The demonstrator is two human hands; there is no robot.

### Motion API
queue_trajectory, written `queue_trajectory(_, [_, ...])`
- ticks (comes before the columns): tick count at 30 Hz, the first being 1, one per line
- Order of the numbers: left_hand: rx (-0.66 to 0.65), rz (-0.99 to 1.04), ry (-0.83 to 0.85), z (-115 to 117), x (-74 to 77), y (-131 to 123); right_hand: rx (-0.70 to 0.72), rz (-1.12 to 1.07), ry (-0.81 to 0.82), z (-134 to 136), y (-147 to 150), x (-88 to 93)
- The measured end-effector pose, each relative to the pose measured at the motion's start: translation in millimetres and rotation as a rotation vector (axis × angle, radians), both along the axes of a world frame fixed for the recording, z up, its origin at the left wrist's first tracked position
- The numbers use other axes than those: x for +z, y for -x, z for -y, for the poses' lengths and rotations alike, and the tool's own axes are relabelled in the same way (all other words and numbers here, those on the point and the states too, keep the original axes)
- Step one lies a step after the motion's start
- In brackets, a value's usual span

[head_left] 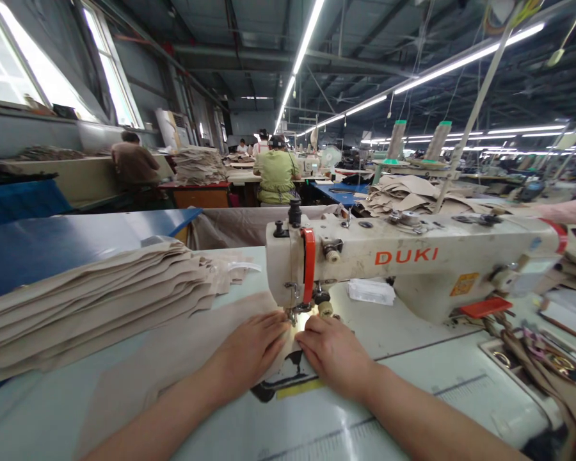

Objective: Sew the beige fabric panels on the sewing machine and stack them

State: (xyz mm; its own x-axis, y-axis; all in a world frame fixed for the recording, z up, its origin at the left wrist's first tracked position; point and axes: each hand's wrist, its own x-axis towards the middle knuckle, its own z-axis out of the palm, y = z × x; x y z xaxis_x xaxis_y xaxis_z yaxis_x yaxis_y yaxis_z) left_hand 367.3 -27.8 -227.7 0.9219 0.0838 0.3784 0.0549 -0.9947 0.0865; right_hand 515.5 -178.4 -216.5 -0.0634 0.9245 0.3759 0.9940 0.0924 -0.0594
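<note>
A beige fabric piece (139, 358) lies on the pale table of a white sewing machine (355, 256), with one end under the lit needle area. My left hand (252, 346) rests on this fabric just left of the presser foot (292, 316), fingers stretched out flat. Close to the foot on its right side is my right hand (336, 352). Its thumb and fingers are pinched together at the fabric's edge; the fingertips are partly hidden. The needle itself is too small to make out.
Left of the machine lies a stack of beige fabric pieces (105, 294). A parts tray (509, 349) with metal rings and straps sits at the right. Under the machine arm is a small clear box (372, 292). Thread cones (396, 141) stand behind; a person in a yellow-green top (276, 171) sits ahead.
</note>
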Motion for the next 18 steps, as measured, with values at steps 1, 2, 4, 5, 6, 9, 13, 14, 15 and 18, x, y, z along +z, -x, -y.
queue_trajectory(1, [0.007, -0.006, 0.006, 1.2, 0.9, 2.4, 0.005, -0.004, -0.007, 0.8, 0.2, -0.3])
queue_trajectory(2, [0.014, -0.013, 0.012, 2.8, 1.8, 6.3, 0.012, -0.011, -0.017, 1.9, 0.3, -0.9])
queue_trajectory(4, [0.016, -0.038, 0.021, 7.7, 3.4, 19.0, 0.028, -0.041, -0.047, 4.4, 0.5, -2.8])
queue_trajectory(5, [0.013, -0.059, 0.024, 11.0, 4.3, 27.2, 0.038, -0.062, -0.063, 5.6, 0.6, -4.0])
queue_trajectory(6, [0.013, -0.084, 0.026, 15.0, 5.2, 36.1, 0.049, -0.085, -0.075, 6.8, 0.7, -5.2])
queue_trajectory(9, [0.031, -0.158, 0.008, 29.4, 10.2, 62.2, 0.097, -0.148, -0.099, 9.2, 1.5, -8.6])
queue_trajectory(13, [0.192, -0.019, -0.070, 47.6, 18.7, 93.4, 0.159, -0.207, -0.114, 12.6, 2.8, -10.2])
queue_trajectory(14, [0.255, 0.041, -0.087, 51.0, 18.8, 102.6, 0.169, -0.215, -0.115, 13.8, 3.0, -9.9])
queue_trajectory(15, [0.311, 0.081, -0.099, 53.8, 16.8, 112.8, 0.176, -0.221, -0.114, 15.0, 3.1, -9.4])
queue_trajectory(18, [0.336, -0.006, -0.117, 58.4, -2.4, 148.6, 0.176, -0.243, -0.090, 18.5, 3.6, -7.1])
